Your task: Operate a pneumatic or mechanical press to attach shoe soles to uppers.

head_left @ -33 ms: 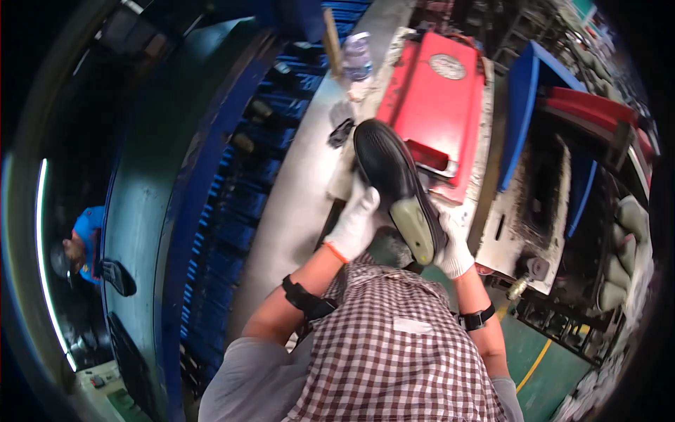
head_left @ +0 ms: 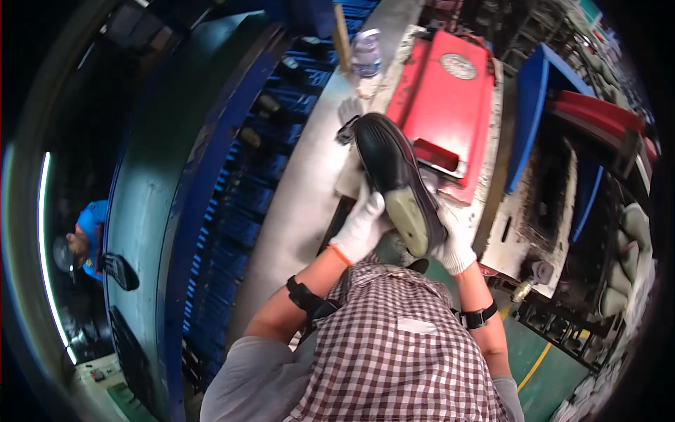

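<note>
Both hands, in white gloves, hold a black shoe (head_left: 383, 151) in front of my body. Its rounded toe points away and slightly left. A pale olive shoe last (head_left: 410, 221) fills the opening at the heel end. My left hand (head_left: 364, 225) grips the shoe's left side near the middle, thumb along the edge. My right hand (head_left: 455, 239) is closed round the right side by the heel, its fingers partly hidden by the shoe. Just beyond the shoe lies a red machine cover (head_left: 450, 105) on a worn pale base.
A clear plastic bottle (head_left: 367, 53) stands on the grey bench (head_left: 295, 183), near a grey-white glove (head_left: 349, 109). At left runs a green conveyor (head_left: 144, 204) carrying dark soles (head_left: 119, 271); a person in blue (head_left: 91, 228) is beyond. Blue panels (head_left: 529, 119) rise at right.
The shoe has turned and tilted very slightly in my hands, which keep their hold. The surroundings have shifted a little to the right in view.
</note>
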The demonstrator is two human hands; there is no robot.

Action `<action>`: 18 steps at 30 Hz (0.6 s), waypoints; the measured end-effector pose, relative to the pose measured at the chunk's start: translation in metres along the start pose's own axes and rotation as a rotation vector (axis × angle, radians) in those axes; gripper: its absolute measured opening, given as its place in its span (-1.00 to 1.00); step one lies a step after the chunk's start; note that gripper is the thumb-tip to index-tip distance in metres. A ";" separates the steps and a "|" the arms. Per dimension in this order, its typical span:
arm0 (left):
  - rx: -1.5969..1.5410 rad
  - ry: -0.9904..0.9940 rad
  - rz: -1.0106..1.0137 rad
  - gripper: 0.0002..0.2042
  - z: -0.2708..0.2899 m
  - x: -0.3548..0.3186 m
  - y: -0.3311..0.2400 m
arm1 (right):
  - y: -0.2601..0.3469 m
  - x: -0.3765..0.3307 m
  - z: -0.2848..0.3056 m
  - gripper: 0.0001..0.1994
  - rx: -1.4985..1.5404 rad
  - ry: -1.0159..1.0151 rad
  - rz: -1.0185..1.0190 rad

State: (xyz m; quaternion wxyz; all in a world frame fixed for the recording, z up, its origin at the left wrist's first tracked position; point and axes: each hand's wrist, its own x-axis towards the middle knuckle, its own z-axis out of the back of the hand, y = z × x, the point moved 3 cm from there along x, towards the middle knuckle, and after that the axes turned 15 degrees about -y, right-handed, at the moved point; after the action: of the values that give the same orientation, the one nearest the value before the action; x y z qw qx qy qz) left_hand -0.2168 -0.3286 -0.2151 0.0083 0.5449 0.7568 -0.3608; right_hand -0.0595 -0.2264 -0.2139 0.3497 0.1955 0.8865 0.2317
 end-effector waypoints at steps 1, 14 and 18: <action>0.059 -0.004 -0.023 0.06 0.024 0.002 0.008 | -0.003 0.014 -0.015 -0.39 -0.202 -0.002 0.105; 0.050 -0.953 -0.146 -0.62 0.302 0.051 -0.112 | -0.002 0.041 -0.008 -0.63 -1.509 -0.493 1.328; 0.229 -1.159 -0.200 -0.84 0.403 0.075 -0.175 | -0.008 0.040 -0.012 -0.62 -1.660 -0.561 1.293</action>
State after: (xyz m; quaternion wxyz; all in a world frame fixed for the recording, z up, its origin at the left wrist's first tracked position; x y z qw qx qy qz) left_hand -0.5464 -0.5164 -0.4493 0.3269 0.1830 0.6330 -0.6775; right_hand -0.0971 -0.2155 -0.2313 0.3747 0.3737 0.0719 0.8454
